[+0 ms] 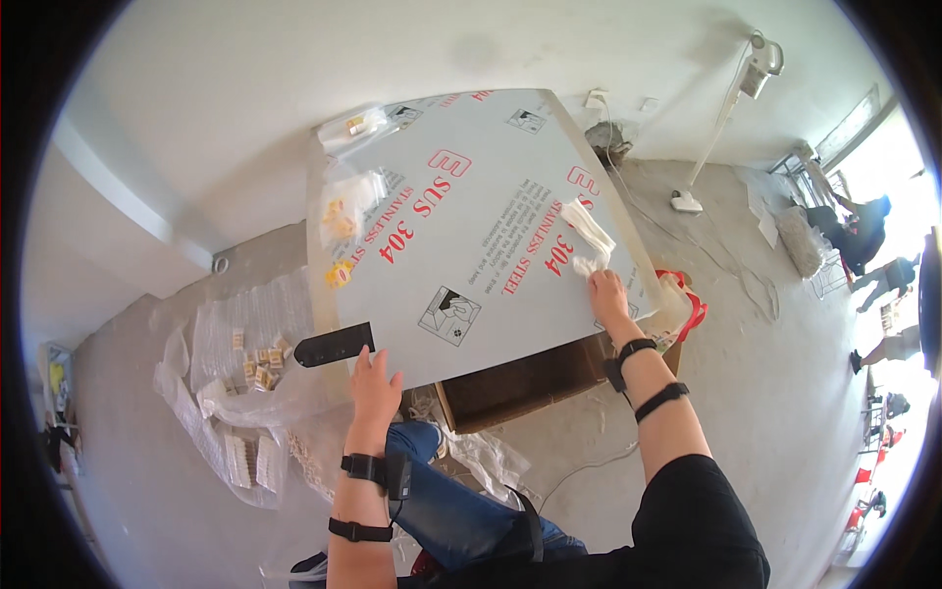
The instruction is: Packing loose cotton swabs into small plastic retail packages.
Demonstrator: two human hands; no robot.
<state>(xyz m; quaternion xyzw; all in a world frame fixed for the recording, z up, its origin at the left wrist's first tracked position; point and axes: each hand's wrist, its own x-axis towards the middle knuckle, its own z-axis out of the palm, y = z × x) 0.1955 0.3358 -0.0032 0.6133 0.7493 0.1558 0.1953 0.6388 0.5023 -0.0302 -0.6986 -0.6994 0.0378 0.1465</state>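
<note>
Here, white bundle [591,232] just beyond right hand [608,297], grip unclear, black strip [332,346] beside left hand [375,383], loosely spread.

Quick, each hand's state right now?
Left hand: open, by the black, round-ended flat strip.
Right hand: at the white, elongated soft bundle; grip cannot be told.

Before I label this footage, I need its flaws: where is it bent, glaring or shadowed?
Head view: dark corners, edges of the table bowed, glare at far right, soft shadow beside the vacuum; left hand and right hand look clear.
</note>
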